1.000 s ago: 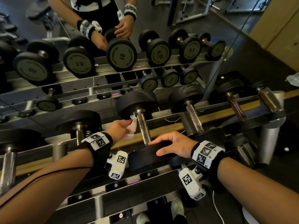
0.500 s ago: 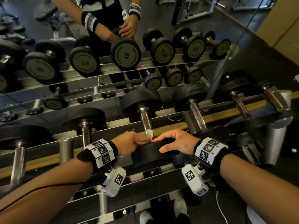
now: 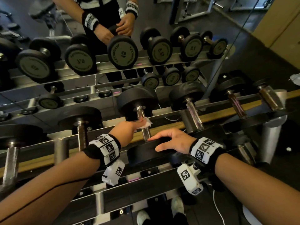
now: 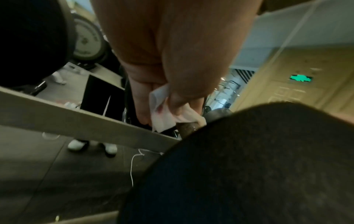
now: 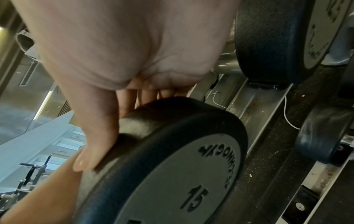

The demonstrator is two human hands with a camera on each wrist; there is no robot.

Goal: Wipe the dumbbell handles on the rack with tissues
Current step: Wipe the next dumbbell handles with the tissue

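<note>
On the rack (image 3: 65, 138) lies a dumbbell with a chrome handle (image 3: 145, 133) and black heads. My left hand (image 3: 142, 121) pinches a white tissue (image 3: 147, 124) against the upper part of that handle, close to the far head (image 3: 138, 101). In the left wrist view the tissue (image 4: 162, 112) is folded between the fingers of my left hand (image 4: 162, 109), touching the dark handle (image 4: 188, 127). My right hand (image 3: 154, 143) rests on the near head (image 3: 146, 154), fingers over its far rim. The right wrist view shows my right hand (image 5: 114, 130) on this head (image 5: 182, 159), which is marked 15.
More dumbbells lie in the same row: one to the left (image 3: 82, 135) and several to the right (image 3: 193, 116). A mirror behind the rack reflects the rack's dumbbells (image 3: 122, 52) and the person. White shoes (image 3: 177, 207) and a white cable (image 3: 217, 208) are on the floor below.
My left hand slid the tissue down the handle to its near end, then back up toward the far head. My right hand stayed on the near head.
</note>
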